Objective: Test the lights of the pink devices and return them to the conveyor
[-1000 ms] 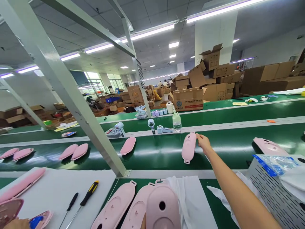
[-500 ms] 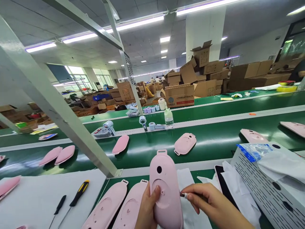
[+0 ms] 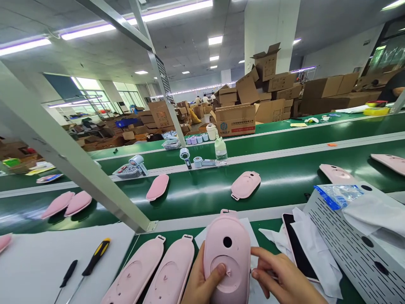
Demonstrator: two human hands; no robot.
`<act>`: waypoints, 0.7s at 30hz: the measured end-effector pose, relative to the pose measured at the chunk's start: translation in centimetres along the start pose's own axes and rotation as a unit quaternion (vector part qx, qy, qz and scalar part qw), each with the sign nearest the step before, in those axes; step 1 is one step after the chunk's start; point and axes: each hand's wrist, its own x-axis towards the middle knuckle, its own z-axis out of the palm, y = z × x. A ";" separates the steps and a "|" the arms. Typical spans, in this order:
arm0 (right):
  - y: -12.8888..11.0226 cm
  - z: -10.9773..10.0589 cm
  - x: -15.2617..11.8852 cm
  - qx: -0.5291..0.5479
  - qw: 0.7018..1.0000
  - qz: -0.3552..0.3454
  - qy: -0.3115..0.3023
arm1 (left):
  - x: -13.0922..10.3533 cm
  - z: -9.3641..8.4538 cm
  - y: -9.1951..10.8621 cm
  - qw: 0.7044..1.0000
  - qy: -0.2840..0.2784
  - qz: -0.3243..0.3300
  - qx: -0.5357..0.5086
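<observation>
In the head view my left hand [image 3: 205, 276] grips a pink oval plastic casing [image 3: 232, 228], thumb resting on the round recess with a small triangle mark. The casing has a black round hole above that recess and a slotted loop at its top end. My right hand [image 3: 283, 274] is at the casing's right edge, index fingertip touching its side. Thumb and fingers are closed round a small thin object, mostly hidden by them. Two similar pink casings [image 3: 134, 270] lie side by side left of my left hand.
Two screwdrivers [image 3: 96, 257] lie on a white sheet at left. A phone [image 3: 299, 249], white cloths and a grey perforated box [image 3: 344, 240] are at right. Beyond runs a green conveyor belt [image 3: 196, 190] with several pink casings. A slanted metal post [image 3: 82, 173] stands at left.
The casing has tilted and sits a little lower and to the right. My right hand has moved right with it, its index finger now against the casing's edge. The view has shifted slightly.
</observation>
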 end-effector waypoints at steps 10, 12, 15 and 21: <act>1.2 0.0 0.2 0.094 0.994 0.016 -0.054 | -0.6 0.0 0.1 0.999 0.000 -0.026 0.034; 1.5 0.1 0.3 0.114 0.992 0.018 -0.058 | -0.5 -0.2 0.1 0.999 -0.004 -0.024 0.047; 1.8 0.2 0.3 0.129 0.990 0.020 -0.057 | -0.6 -0.2 0.0 0.999 -0.008 -0.012 0.050; 1.9 0.4 0.2 0.166 0.985 0.026 -0.048 | -0.9 0.1 0.1 0.999 0.032 -0.007 0.028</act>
